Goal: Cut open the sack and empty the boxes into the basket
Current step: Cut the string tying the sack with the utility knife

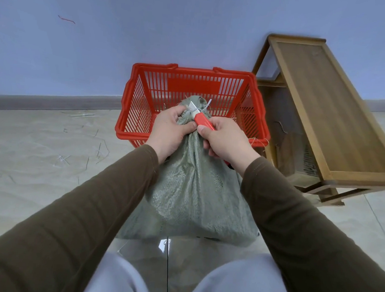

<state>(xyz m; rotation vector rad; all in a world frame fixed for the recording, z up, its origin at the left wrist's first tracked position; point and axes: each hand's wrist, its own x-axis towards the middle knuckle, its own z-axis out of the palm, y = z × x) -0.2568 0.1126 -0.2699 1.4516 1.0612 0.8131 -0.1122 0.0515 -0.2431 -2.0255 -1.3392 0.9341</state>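
Note:
A grey-green woven sack [191, 191] stands on the floor between my knees, its neck bunched and tied with a white tie [206, 105]. My left hand [168, 131] grips the neck just below the tie. My right hand [223, 138] holds a red utility knife [203, 121], its blade tip resting at the tied neck. Right behind the sack sits a red plastic basket [142, 97], and nothing shows inside it. The sack's contents are hidden.
A wooden shelf unit [324, 113] stands to the right of the basket, touching or nearly touching it. A blue wall [126, 29] rises behind. Loose fibres and straw bits [99, 149] litter the pale tiled floor on the left.

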